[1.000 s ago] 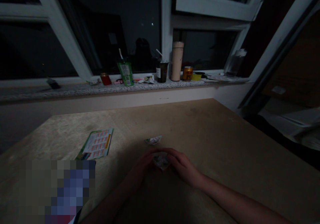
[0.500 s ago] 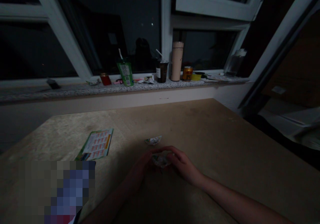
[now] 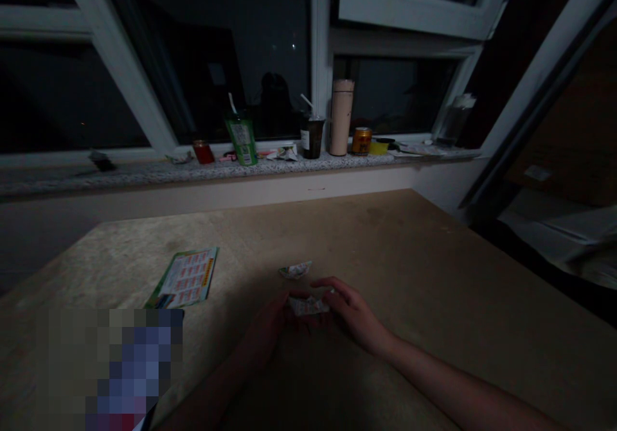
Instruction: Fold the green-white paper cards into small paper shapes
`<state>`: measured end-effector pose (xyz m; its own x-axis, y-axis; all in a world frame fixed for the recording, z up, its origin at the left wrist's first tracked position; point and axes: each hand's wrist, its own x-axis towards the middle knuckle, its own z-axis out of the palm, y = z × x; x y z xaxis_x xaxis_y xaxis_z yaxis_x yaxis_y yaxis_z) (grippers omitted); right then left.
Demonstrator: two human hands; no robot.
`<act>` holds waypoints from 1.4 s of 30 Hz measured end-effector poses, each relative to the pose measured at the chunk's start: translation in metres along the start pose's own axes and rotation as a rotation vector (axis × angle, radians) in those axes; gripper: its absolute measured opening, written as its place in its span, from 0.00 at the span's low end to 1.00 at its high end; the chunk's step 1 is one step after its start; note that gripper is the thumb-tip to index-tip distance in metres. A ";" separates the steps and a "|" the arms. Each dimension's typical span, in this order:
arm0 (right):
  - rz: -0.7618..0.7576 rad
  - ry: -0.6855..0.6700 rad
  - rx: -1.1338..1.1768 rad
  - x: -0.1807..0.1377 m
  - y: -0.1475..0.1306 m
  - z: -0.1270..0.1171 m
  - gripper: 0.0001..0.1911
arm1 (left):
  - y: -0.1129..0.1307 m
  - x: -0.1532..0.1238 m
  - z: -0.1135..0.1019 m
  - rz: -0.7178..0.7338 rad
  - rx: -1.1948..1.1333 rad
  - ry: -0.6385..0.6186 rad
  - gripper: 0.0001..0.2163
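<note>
Both my hands meet over the middle of a wooden table (image 3: 409, 270) in dim light. My left hand (image 3: 270, 325) and my right hand (image 3: 354, 312) pinch the two ends of a small folded printed paper (image 3: 308, 305), holding it just above the tabletop. A second small folded paper piece (image 3: 295, 270) lies on the table just beyond them, untouched. The fingers of both hands are closed on the paper.
A printed leaflet (image 3: 186, 278) lies to the left on the table. On the windowsill (image 3: 144, 173) stand a green carton with a straw (image 3: 241, 139), a dark cup (image 3: 312, 137), a tall flask (image 3: 341, 117), a small red can (image 3: 203, 152) and an orange can (image 3: 361, 140).
My hands have drawn slightly apart, and the paper between them now looks flatter and stretched out sideways. Nothing else has moved.
</note>
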<state>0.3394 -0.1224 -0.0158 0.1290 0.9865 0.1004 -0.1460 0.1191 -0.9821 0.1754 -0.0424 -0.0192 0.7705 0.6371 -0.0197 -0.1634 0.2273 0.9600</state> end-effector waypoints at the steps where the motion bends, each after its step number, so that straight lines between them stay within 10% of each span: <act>1: 0.000 -0.001 -0.001 0.000 0.000 0.000 0.22 | 0.000 0.000 0.000 0.002 0.006 -0.003 0.17; 24: -0.057 0.223 0.080 0.007 0.004 -0.008 0.16 | 0.003 -0.003 0.001 0.050 0.254 0.273 0.15; 42: -0.147 0.353 -0.055 0.018 0.005 -0.013 0.15 | 0.004 -0.011 0.007 0.122 0.416 0.185 0.22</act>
<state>0.3538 -0.1060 -0.0210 0.4757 0.8589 0.1895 -0.0493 0.2412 -0.9692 0.1708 -0.0534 -0.0135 0.6321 0.7700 0.0866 0.0445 -0.1476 0.9880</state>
